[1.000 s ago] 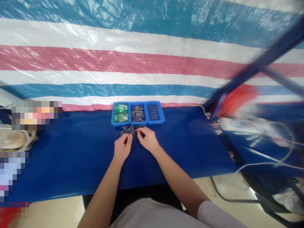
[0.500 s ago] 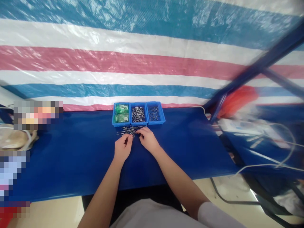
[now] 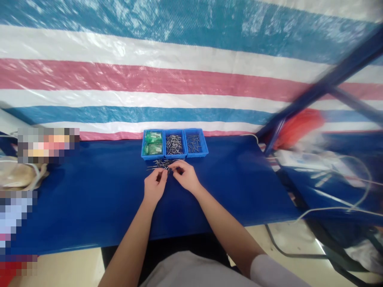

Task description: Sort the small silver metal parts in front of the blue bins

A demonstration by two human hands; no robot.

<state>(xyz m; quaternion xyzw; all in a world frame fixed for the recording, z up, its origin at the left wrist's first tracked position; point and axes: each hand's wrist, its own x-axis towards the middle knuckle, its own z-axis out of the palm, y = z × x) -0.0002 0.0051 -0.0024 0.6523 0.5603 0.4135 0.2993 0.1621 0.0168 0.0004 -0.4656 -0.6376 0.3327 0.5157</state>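
Observation:
A loose heap of thin metal pins lies on the blue table in front of three joined blue bins. My left hand is at the near left edge of the heap, thumb and fingertips pinched; whatever is in the pinch is too small to name. Close beside it, my right hand reaches over the heap's right side with its fingertips closed together, and what they hold cannot be made out. The left bin has green packets in it. Similar pins fill the middle bin, and fewer lie in the right bin.
The blue tabletop stretches to both sides. Behind it hangs a striped plastic sheet. To the right stand a blue metal frame, a red bag and a white cable. Blurred-out items are at the left.
My right hand's fingertips have moved slightly left, closer to my left hand. The left hand has stayed nearly still, and the bins have not moved.

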